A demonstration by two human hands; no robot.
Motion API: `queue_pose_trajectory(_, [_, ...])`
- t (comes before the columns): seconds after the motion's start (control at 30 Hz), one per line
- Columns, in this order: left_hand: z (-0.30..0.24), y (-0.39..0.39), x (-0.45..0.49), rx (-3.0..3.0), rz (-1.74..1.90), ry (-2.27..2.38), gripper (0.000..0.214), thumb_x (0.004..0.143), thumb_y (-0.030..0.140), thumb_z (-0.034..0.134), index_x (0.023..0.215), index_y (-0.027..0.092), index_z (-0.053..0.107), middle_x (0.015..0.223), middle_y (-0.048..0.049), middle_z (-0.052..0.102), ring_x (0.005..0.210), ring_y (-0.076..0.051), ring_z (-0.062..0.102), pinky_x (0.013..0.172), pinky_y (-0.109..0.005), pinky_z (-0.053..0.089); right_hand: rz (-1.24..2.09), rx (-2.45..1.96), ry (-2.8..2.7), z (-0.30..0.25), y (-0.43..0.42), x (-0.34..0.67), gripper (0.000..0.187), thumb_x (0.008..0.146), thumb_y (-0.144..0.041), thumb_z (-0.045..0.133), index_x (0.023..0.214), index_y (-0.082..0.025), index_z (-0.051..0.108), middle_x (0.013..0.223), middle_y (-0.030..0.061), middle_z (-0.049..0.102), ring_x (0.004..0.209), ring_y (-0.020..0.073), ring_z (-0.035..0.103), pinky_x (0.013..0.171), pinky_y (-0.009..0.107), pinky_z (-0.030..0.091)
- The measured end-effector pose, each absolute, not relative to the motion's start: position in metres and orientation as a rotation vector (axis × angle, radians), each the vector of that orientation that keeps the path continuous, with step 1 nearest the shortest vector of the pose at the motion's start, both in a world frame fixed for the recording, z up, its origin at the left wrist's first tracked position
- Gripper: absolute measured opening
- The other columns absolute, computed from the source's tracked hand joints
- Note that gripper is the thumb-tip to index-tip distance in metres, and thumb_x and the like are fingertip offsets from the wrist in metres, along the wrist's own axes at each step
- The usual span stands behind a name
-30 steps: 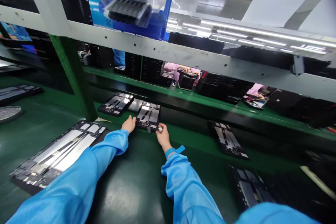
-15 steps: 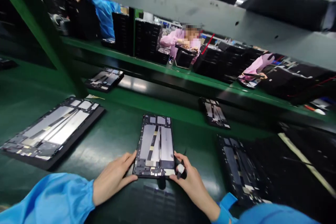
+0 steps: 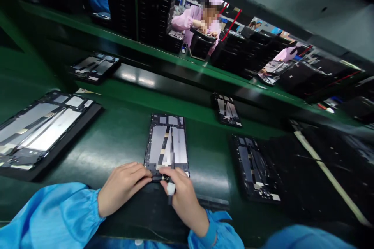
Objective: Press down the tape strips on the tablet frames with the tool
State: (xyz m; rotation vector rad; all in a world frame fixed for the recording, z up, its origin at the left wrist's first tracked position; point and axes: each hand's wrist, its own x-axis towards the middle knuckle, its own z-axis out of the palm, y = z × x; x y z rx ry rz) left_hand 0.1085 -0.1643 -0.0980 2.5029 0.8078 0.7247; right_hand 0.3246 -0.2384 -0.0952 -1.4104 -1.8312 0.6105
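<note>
Since the earlier view, the left hand and the right hand have closed in from both sides, and now they almost touch at the near short edge of the tablet frame. This frame lies flat on the green bench, in the middle of the view. Its long axis goes from near to far, so the hands are at one end only. The right hand is more over the frame, and it pinches a small tool with a white band, whose dark tip points to the near side. The left hand has its fingers at the edge, but I cannot tell if it grips or only rests there. To the left lies a bigger open panel, and to the right another dark panel. On the far side, a person in a pink coat works beside stacks of black trays.
</note>
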Motion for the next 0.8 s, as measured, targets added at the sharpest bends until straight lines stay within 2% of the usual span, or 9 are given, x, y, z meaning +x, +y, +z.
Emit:
queue_pose_trajectory(0.13, [-0.102,-0.164,0.109,2.432,0.698,0.809,0.035,0.110,0.039,0.040,0.094,0.022,0.067,0.088,-0.0001,0.068,0.081,-0.015,0.064,0.071,-0.023,0.046,0.651,-1.334,-1.809,-0.099,-0.222,0.314,0.028,0.090,-0.003,0.064,0.108,-0.023,0.066,0.092,0.0045,0.073,0.086,0.0236,0.069,0.077,0.034,0.054])
queue_pose_trajectory(0.27, [-0.102,-0.167,0.109,2.480,0.651,0.831,0.033,0.109,0.033,0.041,0.091,0.022,0.067,0.088,-0.0005,0.066,0.080,-0.015,0.063,0.069,-0.024,0.046,0.745,-1.322,-1.702,-0.101,-0.221,0.316,0.031,0.088,-0.003,0.067,0.111,-0.023,0.064,0.091,0.0024,0.074,0.088,0.0216,0.070,0.081,0.032,0.054])
queue_pose_trajectory(0.37, [-0.104,-0.172,0.107,2.661,0.675,0.842,0.031,0.108,0.028,0.042,0.091,0.021,0.066,0.086,-0.0009,0.064,0.075,-0.016,0.059,0.065,-0.026,0.043,0.692,-1.324,-1.721,-0.103,-0.223,0.315,0.031,0.089,-0.003,0.065,0.112,-0.024,0.063,0.090,0.0026,0.074,0.087,0.0225,0.069,0.080,0.033,0.053])
queue_pose_trajectory(0.47, [-0.110,-0.177,0.098,2.861,0.722,0.791,0.031,0.107,0.017,0.036,0.111,0.022,0.067,0.097,-0.0040,0.068,0.081,-0.020,0.059,0.069,-0.031,0.044,0.604,-1.308,-1.777,-0.106,-0.224,0.312,0.031,0.092,-0.004,0.060,0.115,-0.024,0.063,0.091,0.0037,0.073,0.084,0.0234,0.067,0.077,0.034,0.052])
queue_pose_trajectory(0.57, [-0.115,-0.180,0.086,2.892,0.685,0.768,0.043,0.105,0.011,0.032,0.136,0.027,0.058,0.114,-0.0061,0.070,0.093,-0.022,0.062,0.080,-0.034,0.047,0.570,-1.308,-1.805,-0.108,-0.225,0.311,0.033,0.093,-0.004,0.057,0.118,-0.025,0.063,0.092,0.0044,0.073,0.084,0.0239,0.067,0.076,0.035,0.052])
queue_pose_trajectory(0.67, [-0.116,-0.180,0.078,2.889,0.577,0.781,0.050,0.103,0.007,0.034,0.142,0.032,0.053,0.123,-0.0054,0.069,0.098,-0.022,0.063,0.085,-0.035,0.047,0.605,-1.295,-1.789,-0.110,-0.225,0.312,0.035,0.093,-0.004,0.056,0.120,-0.025,0.062,0.093,0.0045,0.073,0.087,0.0240,0.068,0.078,0.035,0.053])
queue_pose_trajectory(0.8, [-0.117,-0.178,0.076,2.912,0.545,0.741,0.053,0.101,0.005,0.037,0.144,0.033,0.052,0.127,-0.0052,0.068,0.100,-0.022,0.064,0.085,-0.034,0.048,0.656,-1.309,-1.742,-0.112,-0.224,0.313,0.036,0.091,-0.004,0.058,0.120,-0.024,0.062,0.091,0.0037,0.074,0.089,0.0237,0.069,0.082,0.035,0.055])
